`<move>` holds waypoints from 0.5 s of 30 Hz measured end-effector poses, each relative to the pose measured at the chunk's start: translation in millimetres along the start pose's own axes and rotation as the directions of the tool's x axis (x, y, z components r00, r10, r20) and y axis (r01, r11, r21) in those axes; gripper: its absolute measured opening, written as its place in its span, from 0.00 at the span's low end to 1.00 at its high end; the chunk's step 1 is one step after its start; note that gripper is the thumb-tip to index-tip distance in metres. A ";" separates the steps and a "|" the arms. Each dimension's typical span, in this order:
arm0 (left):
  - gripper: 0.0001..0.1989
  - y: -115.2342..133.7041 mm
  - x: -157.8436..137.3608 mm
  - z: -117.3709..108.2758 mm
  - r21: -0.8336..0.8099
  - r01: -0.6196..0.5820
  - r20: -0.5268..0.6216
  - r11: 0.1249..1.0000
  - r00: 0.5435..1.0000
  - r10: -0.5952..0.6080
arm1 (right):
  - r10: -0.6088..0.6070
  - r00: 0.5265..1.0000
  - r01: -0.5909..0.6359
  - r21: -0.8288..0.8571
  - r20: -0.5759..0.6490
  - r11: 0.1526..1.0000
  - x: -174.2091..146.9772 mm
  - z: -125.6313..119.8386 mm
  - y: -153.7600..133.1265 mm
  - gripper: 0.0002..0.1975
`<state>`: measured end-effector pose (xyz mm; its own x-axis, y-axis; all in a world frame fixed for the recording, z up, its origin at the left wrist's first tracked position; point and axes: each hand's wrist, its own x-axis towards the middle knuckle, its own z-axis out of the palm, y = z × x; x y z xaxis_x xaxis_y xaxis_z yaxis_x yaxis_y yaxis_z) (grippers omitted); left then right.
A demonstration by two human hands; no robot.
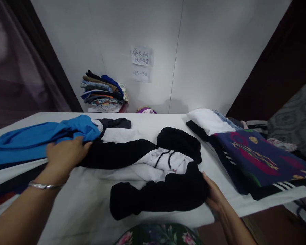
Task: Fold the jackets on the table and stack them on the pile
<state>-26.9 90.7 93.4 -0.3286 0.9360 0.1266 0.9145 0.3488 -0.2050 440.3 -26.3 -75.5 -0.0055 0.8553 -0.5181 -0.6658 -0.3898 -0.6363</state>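
And there lay the black-and-white hoodie (155, 172) between my left hand (66, 154), where one sleeve (119, 153) met the blue garment (46, 133), and my well-separated right hand (215, 195) against the other sleeve (160, 195), either grip unreadable remotely, so gentle, even smoothing looked wisest.

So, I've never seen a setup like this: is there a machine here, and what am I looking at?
No machine arm shows here, just a person's two bare hands. There is one picture, taken by a camera worn on the person's head, looking forward and down.

On the white table a black-and-white top lies spread in the middle. Blue clothing is at the left, folded clothes at the right, and a pile by the wall.

The right hand touches the top's black edge. The left hand rests where the blue clothing meets a black sleeve. How firmly either grips, I can't tell.
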 end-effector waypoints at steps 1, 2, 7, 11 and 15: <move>0.23 17.7 -5.4 -6.6 0.007 -0.069 -0.102 0.998 0.992 0.069 | -0.008 1.000 0.008 -0.020 0.007 1.000 -0.8 2.7 0.7 0.19; 0.23 36.0 -9.7 -13.5 -0.012 -0.166 -0.207 0.986 0.965 0.160 | -0.018 1.000 0.019 -0.041 0.007 0.999 -1.0 5.6 1.0 0.19; 0.26 127.2 -8.8 -22.2 -0.218 -0.588 -0.408 0.779 0.780 0.475 | -0.120 0.993 0.120 -0.171 0.015 0.978 -0.2 17.5 2.7 0.19; 0.32 186.8 5.9 9.1 -0.395 -0.627 -0.021 0.672 0.737 0.675 | -0.134 0.989 0.144 -0.209 0.060 0.967 -2.6 19.0 7.6 0.25; 0.27 217.5 17.3 33.0 -0.495 -0.443 0.280 0.747 0.733 0.620 | -0.154 0.984 0.169 -0.203 0.090 0.964 -3.3 17.5 10.8 0.27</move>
<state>158.5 184.4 19.0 0.2600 0.9157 -0.3064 0.9460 -0.1780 0.2709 420.0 -27.4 -70.7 0.0295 0.9324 -0.3603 -0.4912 -0.3004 -0.8176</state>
